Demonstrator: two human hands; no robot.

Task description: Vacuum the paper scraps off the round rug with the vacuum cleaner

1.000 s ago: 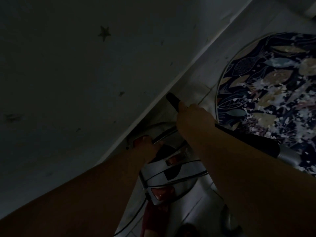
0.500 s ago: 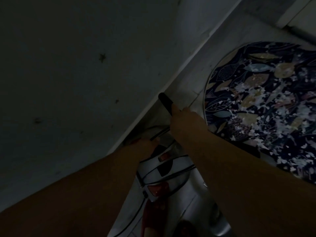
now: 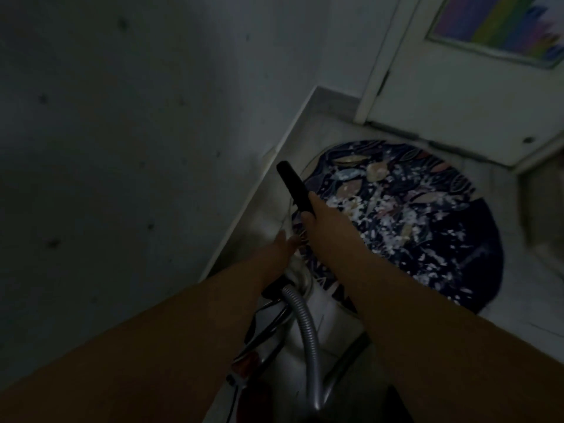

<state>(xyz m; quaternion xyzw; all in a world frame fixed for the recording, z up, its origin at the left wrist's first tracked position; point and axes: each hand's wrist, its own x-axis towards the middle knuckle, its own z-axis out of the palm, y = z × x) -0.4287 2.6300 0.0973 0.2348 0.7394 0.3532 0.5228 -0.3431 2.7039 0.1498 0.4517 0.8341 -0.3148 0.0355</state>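
Observation:
The round dark-blue rug [image 3: 451, 239] with a leaf pattern lies on the pale floor, strewn with white paper scraps [image 3: 378, 221]. My right hand [image 3: 317, 218] grips the black vacuum handle [image 3: 291, 184], which points up and left over the rug's near-left edge. The white canister vacuum cleaner [image 3: 328, 328] sits below my arms, its grey hose [image 3: 308, 331] curving down from its top. My left hand [image 3: 282, 244] reaches past the canister's far end with fingers stretched out; thin cord lines run beside it. The nozzle is hidden.
A grey wall [image 3: 122, 148] with a skirting board [image 3: 274, 166] runs close along the left of the rug. A white door [image 3: 457, 93] stands just beyond the rug's far edge. Pale tiled floor [image 3: 525, 300] shows to the right.
The view has lifted, so the whole rug and the door now show. My left hand has come off the canister's top and stretches forward. My right hand keeps its grip on the handle.

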